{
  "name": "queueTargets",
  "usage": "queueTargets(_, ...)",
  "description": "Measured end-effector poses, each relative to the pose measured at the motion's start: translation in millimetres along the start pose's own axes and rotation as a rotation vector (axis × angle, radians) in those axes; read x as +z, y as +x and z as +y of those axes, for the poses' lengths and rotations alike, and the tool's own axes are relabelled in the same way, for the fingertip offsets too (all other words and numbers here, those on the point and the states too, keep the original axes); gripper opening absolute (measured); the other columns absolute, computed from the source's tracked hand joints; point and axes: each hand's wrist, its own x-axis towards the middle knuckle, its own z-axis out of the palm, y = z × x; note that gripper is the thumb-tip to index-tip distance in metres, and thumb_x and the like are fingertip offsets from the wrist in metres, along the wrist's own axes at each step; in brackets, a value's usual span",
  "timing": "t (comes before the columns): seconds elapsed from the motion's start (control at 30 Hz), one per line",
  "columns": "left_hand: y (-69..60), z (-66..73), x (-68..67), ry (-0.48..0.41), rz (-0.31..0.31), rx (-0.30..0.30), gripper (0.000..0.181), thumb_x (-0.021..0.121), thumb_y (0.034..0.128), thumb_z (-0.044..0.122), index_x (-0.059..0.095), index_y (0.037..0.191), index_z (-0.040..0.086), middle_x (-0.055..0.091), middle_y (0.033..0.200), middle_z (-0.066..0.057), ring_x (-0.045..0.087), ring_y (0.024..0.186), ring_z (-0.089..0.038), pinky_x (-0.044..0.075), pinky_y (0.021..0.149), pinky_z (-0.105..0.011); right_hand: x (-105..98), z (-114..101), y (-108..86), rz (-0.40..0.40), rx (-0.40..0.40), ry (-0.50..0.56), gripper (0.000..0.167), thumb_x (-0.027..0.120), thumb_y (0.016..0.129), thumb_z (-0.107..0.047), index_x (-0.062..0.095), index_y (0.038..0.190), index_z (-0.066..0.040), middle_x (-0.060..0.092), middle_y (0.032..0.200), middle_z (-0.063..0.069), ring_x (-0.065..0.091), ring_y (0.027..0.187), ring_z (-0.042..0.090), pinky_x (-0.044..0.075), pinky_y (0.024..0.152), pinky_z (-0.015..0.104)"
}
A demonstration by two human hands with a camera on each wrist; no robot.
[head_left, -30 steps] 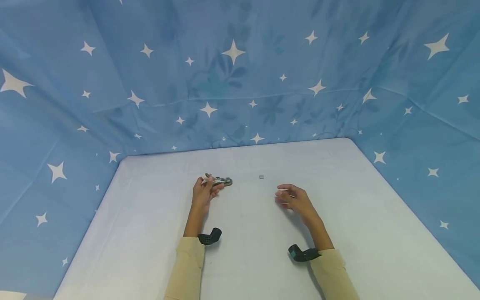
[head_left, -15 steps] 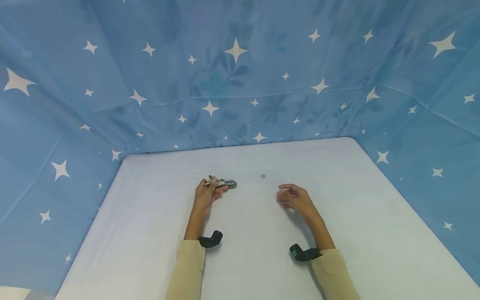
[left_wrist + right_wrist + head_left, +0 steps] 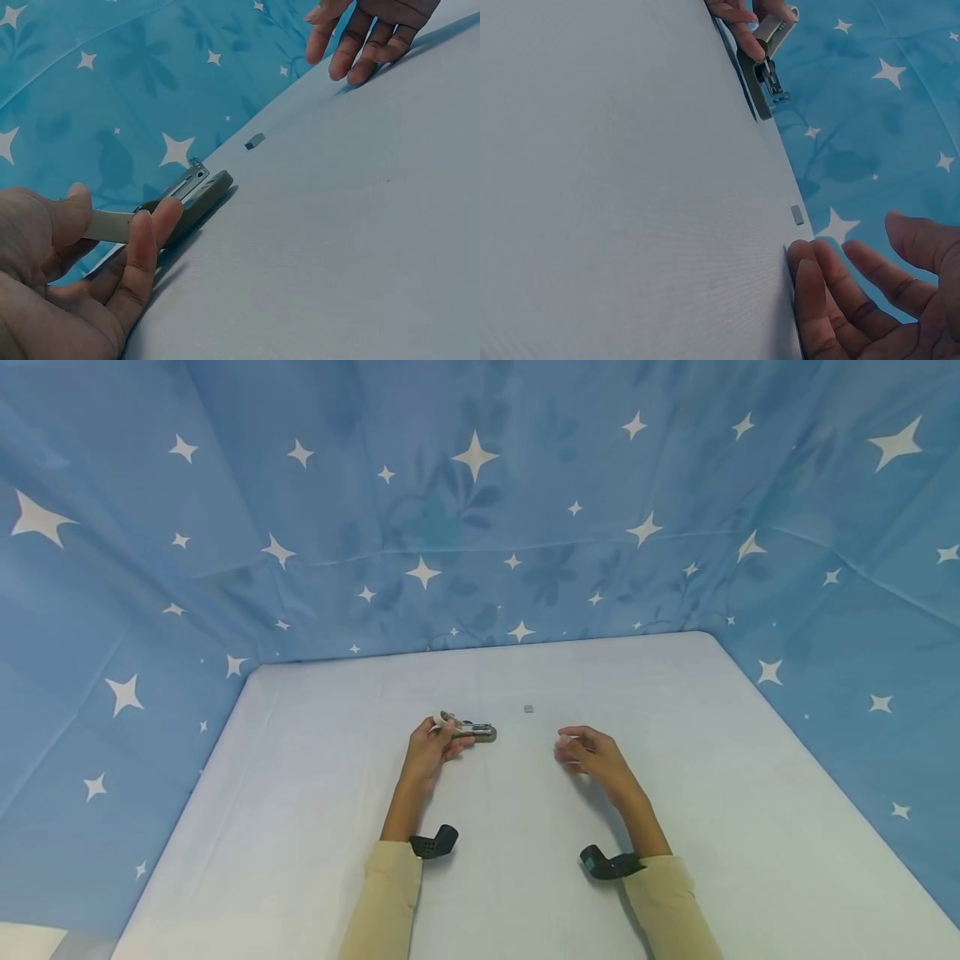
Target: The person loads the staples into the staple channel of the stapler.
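My left hand point(image 3: 427, 753) grips a stapler point(image 3: 482, 732) by its rear end, with the metal front pointing right. In the left wrist view the stapler's top point(image 3: 112, 226) is swung up from its green base point(image 3: 206, 206), and a metal staple channel shows between them. A small grey block, perhaps a strip of staples point(image 3: 528, 709), lies on the table right of and beyond the stapler. My right hand point(image 3: 600, 762) is nearest to that block on its right side, fingers loosely bent, holding nothing and not touching it point(image 3: 797, 215).
A white-covered table point(image 3: 510, 877) lies beneath both hands. Blue cloth with white stars point(image 3: 480, 527) hangs behind it and along both sides. Black wrist devices sit on the left forearm point(image 3: 435, 842) and the right one point(image 3: 609, 863).
My left hand has moved to the right with the stapler, closer to the small grey block. The right hand has stayed nearly still.
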Motion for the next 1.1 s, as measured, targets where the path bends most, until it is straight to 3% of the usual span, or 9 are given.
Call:
queueTargets(0.2,1.0,-2.1,-0.5,0.056,0.005,-0.005,0.039,0.057,0.1002,0.019,0.048,0.132,-0.001,0.065,0.114,-0.023,0.074,0.085,-0.016,0.057,0.069,-0.015,2,0,1.7,0.0,0.011,0.003,0.041,0.055,0.101,-0.022,0.051,0.131,0.006,0.06,0.126,0.028,0.064,0.114,0.037,0.058,0.092,0.038)
queueTargets(0.63,4.5,-7.4,-7.9,0.093,0.006,-0.002,0.035,0.062,0.0966,0.017,0.053,0.126,0.001,0.068,0.109,-0.022,0.074,0.091,-0.022,0.058,0.074,-0.016,11,3,7.8,0.007,0.009,-0.028,0.037,0.054,0.102,-0.021,0.055,0.128,0.005,0.063,0.122,0.025,0.066,0.11,0.033,0.059,0.089,0.032)
queueTargets(0.87,5.4,-7.0,-5.3,0.081,-0.018,0.008,0.032,0.062,0.0969,0.015,0.053,0.125,0.0,0.067,0.109,-0.023,0.074,0.088,-0.02,0.058,0.074,-0.017,10,3,7.2,0.012,-0.008,-0.047,0.037,0.054,0.102,-0.021,0.055,0.128,0.006,0.063,0.122,0.026,0.066,0.11,0.034,0.059,0.088,0.031)
queueTargets(1.1,3.3,-5.5,-7.2,0.072,-0.017,0.007,0.033,0.062,0.0967,0.013,0.051,0.125,-0.001,0.068,0.106,-0.018,0.074,0.086,-0.016,0.059,0.075,-0.018,10,5,9.0,0.012,-0.013,-0.042,0.039,0.055,0.101,-0.022,0.055,0.127,0.007,0.064,0.119,0.026,0.068,0.104,0.026,0.059,0.087,0.028)
